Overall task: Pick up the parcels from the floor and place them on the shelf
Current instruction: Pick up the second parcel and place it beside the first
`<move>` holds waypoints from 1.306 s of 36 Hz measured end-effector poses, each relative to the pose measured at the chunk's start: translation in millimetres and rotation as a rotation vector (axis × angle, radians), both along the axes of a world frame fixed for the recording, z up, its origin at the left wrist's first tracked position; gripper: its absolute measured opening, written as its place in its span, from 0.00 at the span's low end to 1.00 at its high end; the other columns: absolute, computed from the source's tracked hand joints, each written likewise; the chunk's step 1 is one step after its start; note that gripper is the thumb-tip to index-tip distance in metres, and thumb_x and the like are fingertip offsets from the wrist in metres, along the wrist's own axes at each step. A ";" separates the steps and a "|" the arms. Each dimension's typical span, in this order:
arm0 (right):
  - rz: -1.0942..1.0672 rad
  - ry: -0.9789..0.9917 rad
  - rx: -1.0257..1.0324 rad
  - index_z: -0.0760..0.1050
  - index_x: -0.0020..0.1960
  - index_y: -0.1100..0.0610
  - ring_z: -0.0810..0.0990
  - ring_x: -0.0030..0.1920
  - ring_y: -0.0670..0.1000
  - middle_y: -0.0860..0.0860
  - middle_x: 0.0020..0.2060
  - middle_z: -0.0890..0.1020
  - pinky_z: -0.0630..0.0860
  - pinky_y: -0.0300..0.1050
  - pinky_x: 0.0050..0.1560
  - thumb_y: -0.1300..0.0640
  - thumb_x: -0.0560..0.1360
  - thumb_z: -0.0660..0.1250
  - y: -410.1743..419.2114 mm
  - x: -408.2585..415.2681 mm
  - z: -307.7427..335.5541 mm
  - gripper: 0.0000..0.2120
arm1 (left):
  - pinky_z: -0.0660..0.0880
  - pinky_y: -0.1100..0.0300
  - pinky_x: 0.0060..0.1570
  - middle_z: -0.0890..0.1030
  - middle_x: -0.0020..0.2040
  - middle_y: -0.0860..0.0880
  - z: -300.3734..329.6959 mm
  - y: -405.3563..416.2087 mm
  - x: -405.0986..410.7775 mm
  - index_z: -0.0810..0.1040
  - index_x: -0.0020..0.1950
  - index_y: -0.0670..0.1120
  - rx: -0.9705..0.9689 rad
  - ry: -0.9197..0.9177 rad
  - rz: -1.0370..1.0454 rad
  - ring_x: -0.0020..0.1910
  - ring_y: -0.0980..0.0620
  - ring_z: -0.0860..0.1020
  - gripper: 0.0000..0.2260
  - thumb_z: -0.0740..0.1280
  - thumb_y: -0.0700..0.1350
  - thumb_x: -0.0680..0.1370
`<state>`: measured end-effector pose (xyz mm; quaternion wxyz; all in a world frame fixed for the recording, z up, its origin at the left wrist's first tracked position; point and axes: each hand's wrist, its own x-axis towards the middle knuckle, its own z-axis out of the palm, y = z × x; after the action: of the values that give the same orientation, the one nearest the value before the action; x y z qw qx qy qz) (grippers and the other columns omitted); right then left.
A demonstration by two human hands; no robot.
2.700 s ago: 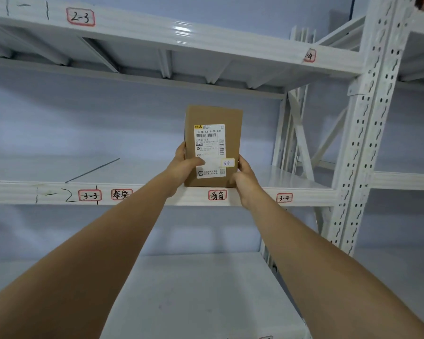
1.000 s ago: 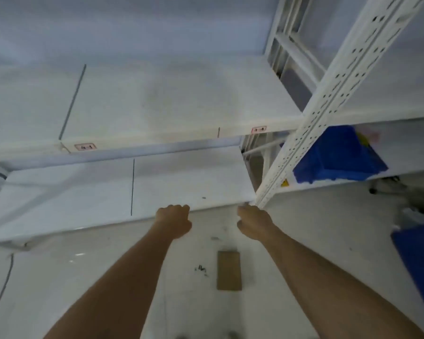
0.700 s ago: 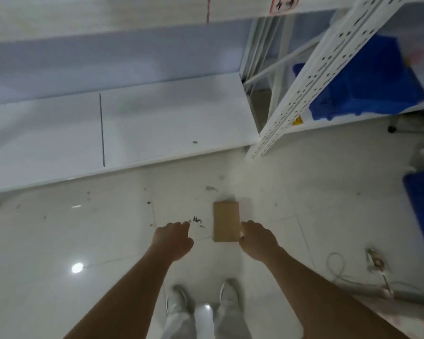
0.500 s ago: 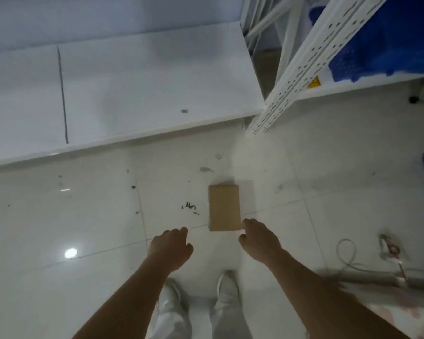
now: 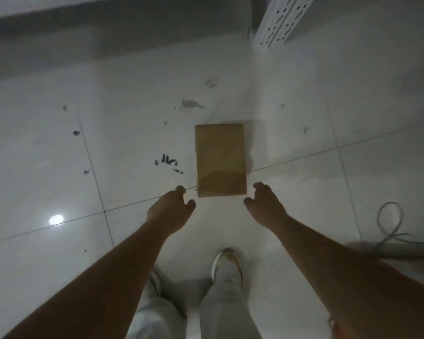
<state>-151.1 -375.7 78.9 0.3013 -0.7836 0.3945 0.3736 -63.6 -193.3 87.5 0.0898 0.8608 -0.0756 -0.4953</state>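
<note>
From the head view, a flat brown parcel (image 5: pixel 220 159) is lying on the tiled floor (image 5: pixel 59 143), with the left hand (image 5: pixel 170 209) and right hand (image 5: pixel 264 204) flanking its near end, both loosely spread and gripping nothing. Lying so flat, it is likely offering little edge, so fingers may be slipping. Floor around is lying bare; a shelf upright (image 5: pixel 279 23) is standing well apart.

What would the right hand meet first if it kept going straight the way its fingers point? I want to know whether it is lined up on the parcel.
Probably the brown parcel's near right corner, though the right hand sits slightly outside that edge; height above the floor is unclear.
</note>
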 end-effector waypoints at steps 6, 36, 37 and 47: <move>-0.370 -0.141 0.107 0.59 0.75 0.61 0.69 0.69 0.59 0.58 0.70 0.69 0.67 0.45 0.61 0.51 0.80 0.57 -12.4 15.7 -68.7 0.27 | 0.68 0.54 0.61 0.71 0.72 0.44 -64.7 -24.9 -5.0 0.57 0.78 0.50 -0.209 0.033 0.437 0.70 0.43 0.70 0.26 0.52 0.58 0.82; -0.806 -0.439 0.554 0.71 0.41 0.55 0.78 0.48 0.49 0.49 0.40 0.79 0.70 0.51 0.60 0.49 0.77 0.63 3.6 71.5 239.5 0.11 | 0.67 0.52 0.51 0.70 0.57 0.47 253.8 -17.6 71.2 0.61 0.59 0.47 -0.533 0.047 1.059 0.53 0.47 0.71 0.20 0.63 0.59 0.77; -0.795 -0.460 0.567 0.71 0.44 0.55 0.79 0.48 0.49 0.49 0.41 0.79 0.70 0.52 0.61 0.48 0.76 0.65 4.8 78.7 265.1 0.11 | 0.67 0.52 0.50 0.70 0.56 0.47 284.1 -17.2 79.9 0.61 0.59 0.47 -0.559 0.018 1.048 0.51 0.47 0.71 0.21 0.63 0.59 0.77; -0.489 -0.564 0.792 0.72 0.65 0.50 0.74 0.60 0.49 0.46 0.57 0.79 0.67 0.51 0.67 0.33 0.68 0.63 17.1 134.3 517.9 0.32 | 0.66 0.51 0.53 0.70 0.58 0.46 534.6 14.0 129.1 0.63 0.66 0.47 -0.801 -0.126 0.963 0.55 0.45 0.70 0.22 0.56 0.60 0.79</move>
<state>-16.9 -358.7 596.7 0.7456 -0.5654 0.2984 0.1880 65.6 -179.3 622.1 0.6133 0.7256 0.1356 -0.2809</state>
